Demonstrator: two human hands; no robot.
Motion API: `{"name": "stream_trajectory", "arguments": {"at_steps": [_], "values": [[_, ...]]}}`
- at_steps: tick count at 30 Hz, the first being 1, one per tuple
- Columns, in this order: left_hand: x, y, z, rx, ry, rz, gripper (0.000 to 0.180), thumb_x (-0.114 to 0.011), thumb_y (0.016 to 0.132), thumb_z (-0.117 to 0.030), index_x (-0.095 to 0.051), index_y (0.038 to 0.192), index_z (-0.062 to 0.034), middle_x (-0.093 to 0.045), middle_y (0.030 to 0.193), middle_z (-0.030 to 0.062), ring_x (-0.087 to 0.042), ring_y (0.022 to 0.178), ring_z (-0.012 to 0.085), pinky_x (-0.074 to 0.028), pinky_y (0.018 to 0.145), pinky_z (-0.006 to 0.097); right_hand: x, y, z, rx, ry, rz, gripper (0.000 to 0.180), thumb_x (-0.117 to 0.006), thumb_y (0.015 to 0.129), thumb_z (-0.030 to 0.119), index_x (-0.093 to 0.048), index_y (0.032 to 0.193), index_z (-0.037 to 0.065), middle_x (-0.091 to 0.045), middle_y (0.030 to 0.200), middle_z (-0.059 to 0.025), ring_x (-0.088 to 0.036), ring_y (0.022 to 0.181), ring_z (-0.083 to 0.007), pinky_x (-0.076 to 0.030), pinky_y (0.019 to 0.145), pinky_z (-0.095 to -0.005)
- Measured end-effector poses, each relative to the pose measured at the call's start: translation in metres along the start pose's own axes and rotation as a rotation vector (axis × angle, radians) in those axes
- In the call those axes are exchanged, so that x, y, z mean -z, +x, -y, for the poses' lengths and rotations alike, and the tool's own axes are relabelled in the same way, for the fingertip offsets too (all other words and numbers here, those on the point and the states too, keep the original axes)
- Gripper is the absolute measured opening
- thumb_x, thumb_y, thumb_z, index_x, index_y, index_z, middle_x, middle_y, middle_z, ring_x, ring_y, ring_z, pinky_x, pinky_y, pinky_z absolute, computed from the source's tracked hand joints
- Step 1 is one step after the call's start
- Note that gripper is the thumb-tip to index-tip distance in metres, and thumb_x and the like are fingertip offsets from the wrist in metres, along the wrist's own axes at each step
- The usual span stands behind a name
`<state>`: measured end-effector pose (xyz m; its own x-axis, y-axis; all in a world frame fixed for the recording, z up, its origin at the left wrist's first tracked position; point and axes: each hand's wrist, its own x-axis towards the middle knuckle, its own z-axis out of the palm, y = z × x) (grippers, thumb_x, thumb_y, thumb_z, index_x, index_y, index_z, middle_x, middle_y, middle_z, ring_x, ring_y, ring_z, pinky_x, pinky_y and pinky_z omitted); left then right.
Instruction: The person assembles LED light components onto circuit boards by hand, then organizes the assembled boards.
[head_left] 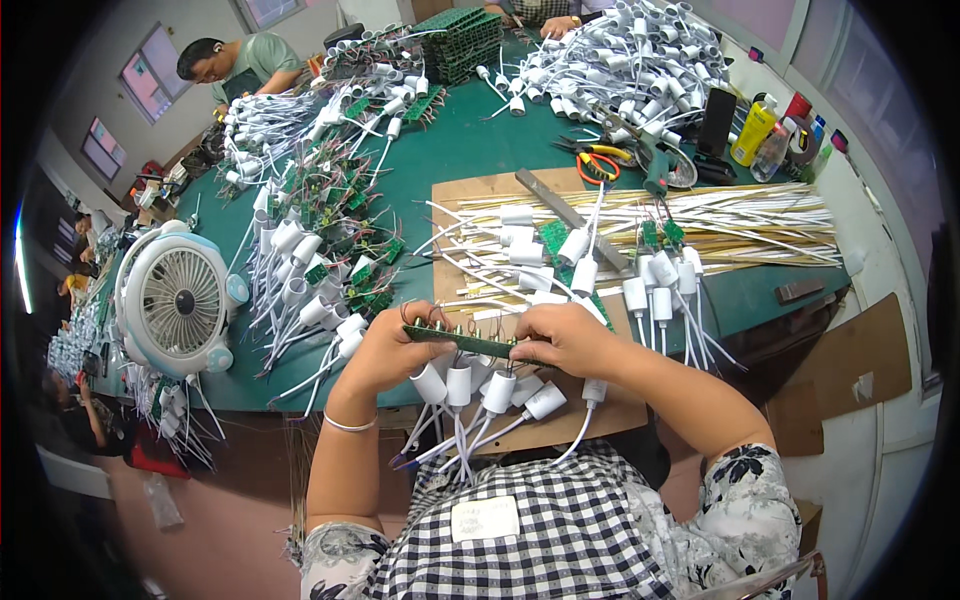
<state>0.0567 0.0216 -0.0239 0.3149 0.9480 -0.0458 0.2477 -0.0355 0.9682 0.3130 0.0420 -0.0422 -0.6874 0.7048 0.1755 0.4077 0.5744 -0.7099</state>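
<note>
Both hands grip a long green circuit board [468,342] held up on edge in front of my chest. My left hand [385,348] is closed around its left end. At the other end, the fingers and thumb of my right hand [563,338] pinch it. Small parts stand along its far side. Thin wires run down from the board to several white cylindrical sockets [497,392], whose white cables hang toward my checked apron. Just beyond my hands, more white sockets [525,252] and a green board strip [553,238] lie on a brown board [460,190].
A metal bar [570,220] lies across bundled white and yellow cables [740,225]. Orange-handled pliers [598,166] and a green soldering gun [656,170] are beyond. Socket piles [630,65] cover the far table; a fan [180,300] stands left. Another person [262,65] works at far left.
</note>
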Motion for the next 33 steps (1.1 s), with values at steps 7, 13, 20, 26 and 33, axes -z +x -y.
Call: {"name": "stream_trajectory", "arguments": {"at_steps": [7,13,20,26,33], "values": [[0.000,0.002,-0.006,0.094,0.072,-0.012,0.016,-0.070,0.072,0.000,-0.055,0.076,-0.0039,-0.051,0.063,-0.0030,-0.040,0.054,0.0028,-0.031,0.047,0.020,0.058,-0.003,0.015,-0.103,0.962,-0.320,0.012,-0.059,0.088,0.011,-0.054,0.080,0.004,-0.048,0.064,0.0021,-0.042,0.052,-0.0033,-0.033,0.046,-0.0187],[-0.002,0.002,0.006,-0.020,0.051,-0.035,0.017,-0.071,0.068,0.004,-0.059,0.079,-0.0029,-0.058,0.074,-0.0003,-0.048,0.065,0.0062,-0.039,0.057,0.023,0.049,-0.026,-0.009,-0.060,0.062,-0.020,0.049,-0.070,0.075,0.037,-0.057,0.107,0.003,-0.060,0.097,-0.0107,-0.056,0.094,-0.0256,-0.043,0.084,-0.0357],[-0.008,-0.005,0.004,-0.253,0.245,-0.076,0.018,-0.072,0.068,0.003,-0.062,0.081,-0.0016,-0.060,0.075,0.0022,-0.051,0.060,0.0074,-0.040,0.052,0.023,0.016,-0.015,0.005,-0.046,0.149,0.041,0.034,-0.068,0.077,0.029,-0.061,0.100,0.006,-0.061,0.088,-0.0107,-0.059,0.082,-0.0256,-0.046,0.073,-0.0350],[-0.007,-0.010,-0.010,0.083,0.173,-0.075,0.016,-0.072,0.068,0.001,-0.061,0.080,-0.0034,-0.058,0.067,0.0008,-0.051,0.057,0.0078,-0.039,0.049,0.023,0.045,-0.018,0.008,-0.160,0.741,-0.455,0.013,-0.062,0.083,0.013,-0.059,0.088,0.001,-0.058,0.073,-0.0049,-0.058,0.070,-0.0177,-0.046,0.067,-0.0299],[-0.015,-0.013,-0.011,-0.255,0.399,-0.124,0.020,-0.076,0.063,-0.007,-0.061,0.076,-0.0066,-0.064,0.074,0.0080,-0.060,0.067,0.0247,-0.043,0.060,0.033,0.022,-0.015,0.011,0.167,-0.095,-0.188,0.039,-0.070,0.074,0.029,-0.060,0.102,0.004,-0.059,0.088,-0.0096,-0.057,0.081,-0.0259,-0.045,0.074,-0.0350]]}}
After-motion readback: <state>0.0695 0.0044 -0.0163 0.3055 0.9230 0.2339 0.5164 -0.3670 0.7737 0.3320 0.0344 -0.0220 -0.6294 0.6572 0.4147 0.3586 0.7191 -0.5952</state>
